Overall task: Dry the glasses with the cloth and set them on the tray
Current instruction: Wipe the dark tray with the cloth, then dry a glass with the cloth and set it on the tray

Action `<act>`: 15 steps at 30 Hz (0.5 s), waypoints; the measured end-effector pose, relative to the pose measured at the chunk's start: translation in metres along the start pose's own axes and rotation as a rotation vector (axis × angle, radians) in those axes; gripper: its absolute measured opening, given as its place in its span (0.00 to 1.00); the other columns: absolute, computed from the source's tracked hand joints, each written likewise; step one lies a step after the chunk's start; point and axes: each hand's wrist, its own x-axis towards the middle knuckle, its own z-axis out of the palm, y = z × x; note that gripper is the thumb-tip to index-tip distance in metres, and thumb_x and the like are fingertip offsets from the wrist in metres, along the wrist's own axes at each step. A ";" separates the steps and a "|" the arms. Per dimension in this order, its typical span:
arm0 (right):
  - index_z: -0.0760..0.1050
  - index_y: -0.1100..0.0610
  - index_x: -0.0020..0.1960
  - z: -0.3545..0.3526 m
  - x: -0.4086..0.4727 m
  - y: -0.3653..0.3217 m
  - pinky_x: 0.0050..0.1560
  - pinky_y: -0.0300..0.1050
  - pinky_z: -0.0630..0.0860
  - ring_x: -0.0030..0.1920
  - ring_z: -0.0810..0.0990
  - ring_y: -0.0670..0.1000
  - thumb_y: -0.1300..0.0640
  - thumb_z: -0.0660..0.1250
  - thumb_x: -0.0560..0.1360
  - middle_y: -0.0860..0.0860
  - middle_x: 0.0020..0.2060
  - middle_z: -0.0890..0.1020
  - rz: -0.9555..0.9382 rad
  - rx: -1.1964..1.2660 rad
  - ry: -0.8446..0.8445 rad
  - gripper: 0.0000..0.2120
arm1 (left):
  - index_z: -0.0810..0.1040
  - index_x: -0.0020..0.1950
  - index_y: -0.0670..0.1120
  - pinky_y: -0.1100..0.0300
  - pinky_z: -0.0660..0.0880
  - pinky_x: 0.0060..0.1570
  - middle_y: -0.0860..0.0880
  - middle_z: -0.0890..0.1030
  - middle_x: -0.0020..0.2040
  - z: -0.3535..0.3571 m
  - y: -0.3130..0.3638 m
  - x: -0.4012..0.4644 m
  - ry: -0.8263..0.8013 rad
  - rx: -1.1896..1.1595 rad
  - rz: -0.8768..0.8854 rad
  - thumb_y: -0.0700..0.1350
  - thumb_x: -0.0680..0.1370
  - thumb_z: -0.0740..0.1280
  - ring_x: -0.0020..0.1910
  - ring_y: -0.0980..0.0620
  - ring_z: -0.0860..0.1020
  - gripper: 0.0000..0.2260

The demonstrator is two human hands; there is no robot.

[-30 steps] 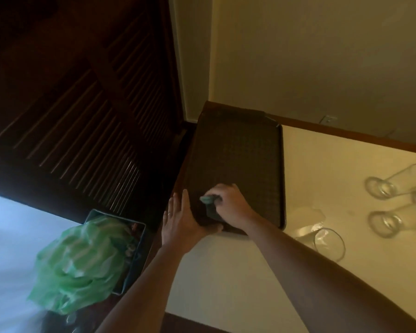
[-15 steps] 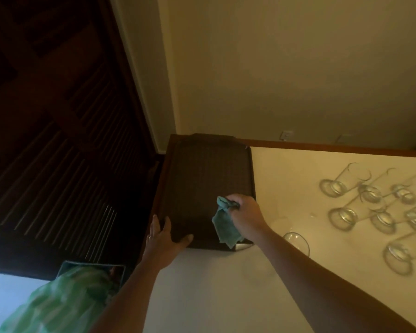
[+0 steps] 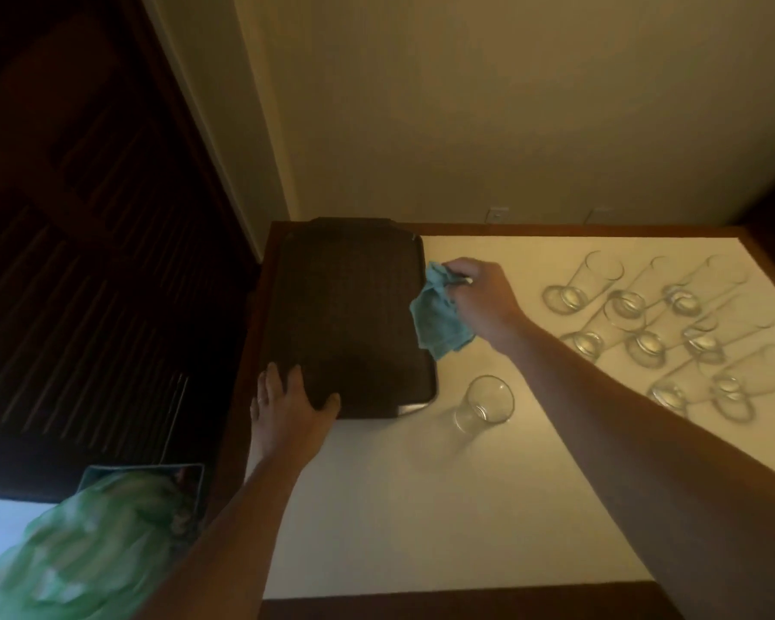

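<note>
Now a person stands over a pale cream surface (image 3: 376, 507) with a dark wood border, set in a dim corner of the room. Their left hand (image 3: 287, 409) lies spread flat, fingers wide, on the near corner of a dark rectangular tray (image 3: 345, 306), which holds no glasses yet. Their right hand (image 3: 482, 302) is closed around a crumpled teal cloth (image 3: 437, 319) that hangs over the tray's right edge. One clear drinking glass (image 3: 484, 402) stands alone just beside the tray's near right corner. A cluster of similar clear glasses (image 3: 654, 324) waits well apart to the right, apparently rim down. The likely step is picking up a glass to dry; doing it well means freeing the left hand to grip the glass firmly, then working the cloth inside and around it. The low light blurs the cluster, so its exact count is unclear, and the farthest glasses are cut off at the frame's right edge. A blurred green bundle (image 3: 86, 548) at lower left cannot be identified.
</note>
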 end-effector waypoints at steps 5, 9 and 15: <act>0.82 0.55 0.48 -0.090 -0.015 0.027 0.46 0.46 0.77 0.45 0.80 0.54 0.72 0.65 0.73 0.53 0.41 0.82 0.112 0.160 0.092 0.14 | 0.70 0.77 0.47 0.47 0.77 0.64 0.45 0.71 0.75 0.028 0.073 -0.050 0.071 -0.297 0.228 0.52 0.79 0.71 0.70 0.45 0.73 0.27; 0.84 0.54 0.46 -0.134 -0.042 0.083 0.46 0.47 0.77 0.45 0.81 0.55 0.72 0.65 0.73 0.56 0.43 0.83 0.244 0.185 0.059 0.15 | 0.68 0.78 0.49 0.56 0.75 0.60 0.49 0.73 0.71 0.058 0.117 -0.080 -0.113 -0.464 0.187 0.48 0.77 0.74 0.67 0.49 0.75 0.30; 0.83 0.56 0.47 -0.115 -0.080 0.181 0.43 0.43 0.72 0.43 0.78 0.52 0.71 0.65 0.73 0.53 0.40 0.81 0.258 -0.018 -0.071 0.13 | 0.65 0.78 0.50 0.56 0.71 0.58 0.49 0.72 0.69 0.087 0.154 -0.092 -0.218 -0.637 0.056 0.42 0.71 0.80 0.64 0.51 0.72 0.40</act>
